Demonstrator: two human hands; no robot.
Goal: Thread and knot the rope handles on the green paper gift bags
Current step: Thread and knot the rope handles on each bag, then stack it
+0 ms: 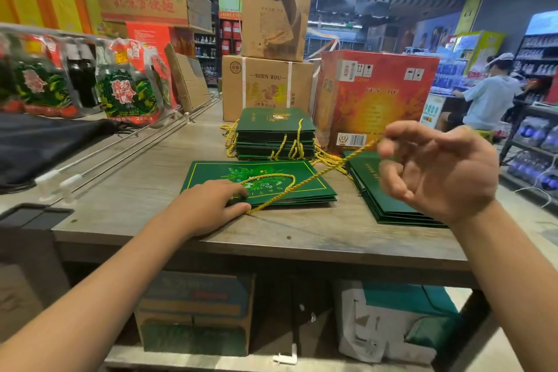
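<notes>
Nearest me at 6 o'clock: my left hand (211, 205) lies flat, fingers straight, pressing the near left corner of the green gift bag (265, 183) on the wooden table (271, 235). One yellow rope handle (271, 180) already loops across its face. At 3 o'clock my right hand (434, 172) is raised, fingertips pinching the end of a second yellow rope (317, 177) that runs taut down to the bag's near edge, so I judge this one mid-thread, knot still to do; can't see the hole or any knot. Right of it at 2 o'clock, a pile of flat bags (380, 193), no handles visible: probably pending. Farther at 12 o'clock, a finished stack (274, 133) with ropes hanging out. Loose ropes (327, 160) between the stacks.
</notes>
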